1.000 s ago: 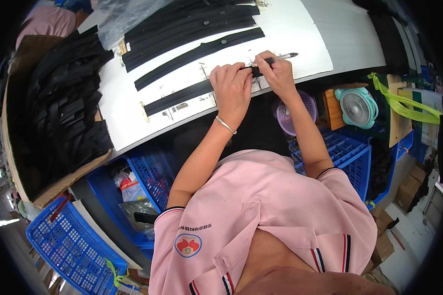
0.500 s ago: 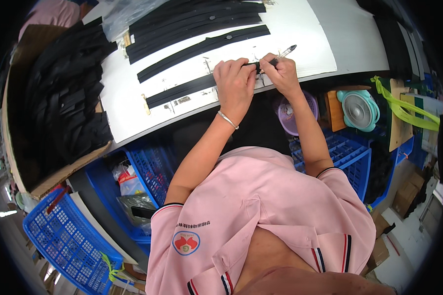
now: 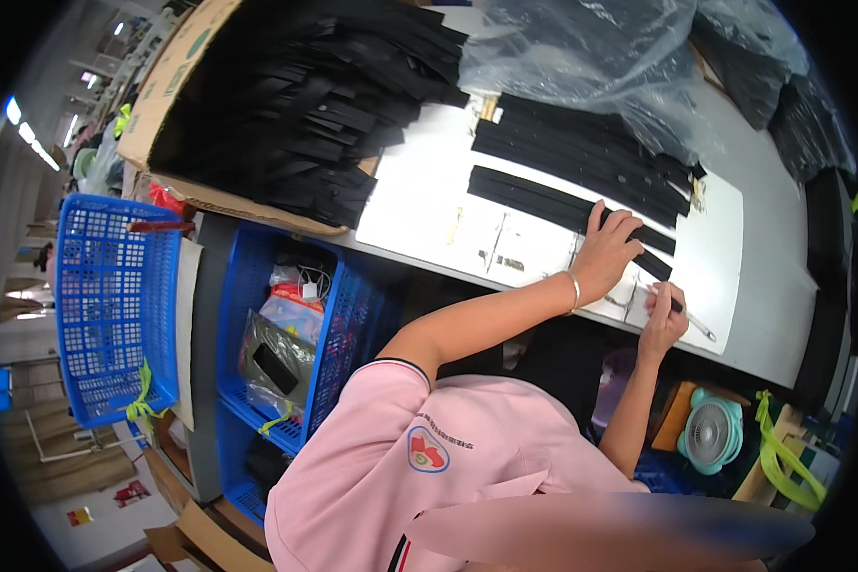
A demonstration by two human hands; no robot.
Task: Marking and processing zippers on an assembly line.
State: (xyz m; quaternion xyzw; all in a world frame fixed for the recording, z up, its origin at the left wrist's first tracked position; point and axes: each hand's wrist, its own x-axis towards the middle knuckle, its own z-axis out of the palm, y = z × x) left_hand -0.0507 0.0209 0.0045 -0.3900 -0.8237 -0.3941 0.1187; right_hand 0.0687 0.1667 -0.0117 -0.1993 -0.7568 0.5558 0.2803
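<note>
Strips [image 3: 529, 197] on board [image 3: 415, 186]; box [image 3: 179, 81] left

Table [image 3: 777, 296], pale grey | we see a white board [image 3: 400, 181] flat on it | on board: black strips [image 3: 572, 151] grouped, another strip [image 3: 524, 194] nearer the front edge | far side: crumpled clear plastic [image 3: 582, 52]

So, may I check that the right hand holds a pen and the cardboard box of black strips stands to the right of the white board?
Not quite: the head view shows the cardboard box left of the white board; the right hand does hold a pen.
</note>
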